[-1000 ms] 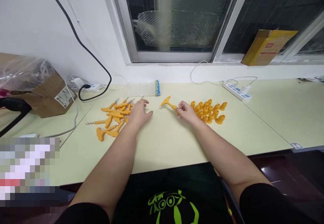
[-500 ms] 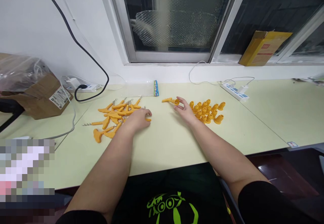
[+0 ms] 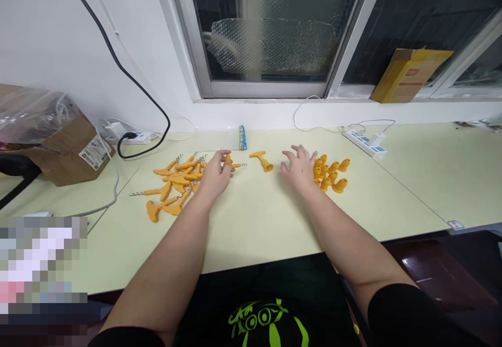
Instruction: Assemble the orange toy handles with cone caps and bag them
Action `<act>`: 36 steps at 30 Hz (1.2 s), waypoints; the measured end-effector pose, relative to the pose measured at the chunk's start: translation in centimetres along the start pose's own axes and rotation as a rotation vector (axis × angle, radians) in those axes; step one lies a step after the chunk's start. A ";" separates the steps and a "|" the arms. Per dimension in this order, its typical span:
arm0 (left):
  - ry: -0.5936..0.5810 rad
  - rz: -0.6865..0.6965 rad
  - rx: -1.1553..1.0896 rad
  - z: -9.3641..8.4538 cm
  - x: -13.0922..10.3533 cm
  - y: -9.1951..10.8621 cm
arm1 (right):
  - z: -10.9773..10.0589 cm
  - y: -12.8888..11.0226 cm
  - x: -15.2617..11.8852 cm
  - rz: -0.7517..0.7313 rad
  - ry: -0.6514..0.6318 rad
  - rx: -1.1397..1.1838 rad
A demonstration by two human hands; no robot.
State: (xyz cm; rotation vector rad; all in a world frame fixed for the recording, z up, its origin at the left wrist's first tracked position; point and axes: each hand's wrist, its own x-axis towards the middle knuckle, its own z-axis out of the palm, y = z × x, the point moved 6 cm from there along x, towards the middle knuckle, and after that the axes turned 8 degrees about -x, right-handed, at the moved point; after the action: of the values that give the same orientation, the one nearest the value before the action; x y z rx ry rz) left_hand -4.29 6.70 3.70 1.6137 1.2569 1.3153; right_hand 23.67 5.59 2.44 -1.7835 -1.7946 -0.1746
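My left hand point(image 3: 217, 175) is closed on the yellow handle of a corkscrew point(image 3: 235, 166), whose metal spiral points right. Left of that hand lies a loose heap of yellow T-handled corkscrews point(image 3: 178, 177), their spirals facing various ways. One corkscrew fitted with a bell-shaped cap point(image 3: 261, 160) rests on the table between my hands. My right hand point(image 3: 298, 170) is open, fingers spread, at the left side of a cluster of yellow bell-shaped caps point(image 3: 333, 171), hiding some of them. Nothing shows in its fingers.
A clear plastic bag point(image 3: 219, 137) with a blue printed strip lies near the wall. Power strips stand at the back left point(image 3: 137, 137) and back right point(image 3: 364, 143). A cardboard box point(image 3: 74, 148) sits at the left, with a black cable point(image 3: 133, 77) hanging beside it.
My right hand has let go of the capped corkscrew and moved right to the caps. My left hand has lifted a corkscrew from the heap and moved slightly right and away from me.
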 end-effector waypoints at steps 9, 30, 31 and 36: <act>0.081 -0.089 -0.369 0.2 0.5 -0.6 | -0.4 3.8 1.4 0.165 -0.269 -0.366; 0.062 -0.123 -0.489 2.0 0.4 -3.3 | 3.0 -2.9 -1.5 -0.062 -0.352 1.026; 0.062 -0.122 -0.490 2.0 0.4 -3.3 | 3.1 -2.9 -1.4 -0.053 -0.347 1.053; 0.087 -0.132 -0.492 1.7 0.3 -3.2 | 2.3 -2.0 -0.9 0.010 -0.292 1.070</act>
State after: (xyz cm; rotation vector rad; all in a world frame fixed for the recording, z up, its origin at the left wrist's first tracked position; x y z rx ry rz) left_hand -3.43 8.07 0.40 1.1208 0.9692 1.4811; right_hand 20.97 5.76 0.72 -1.0437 -1.5609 0.9227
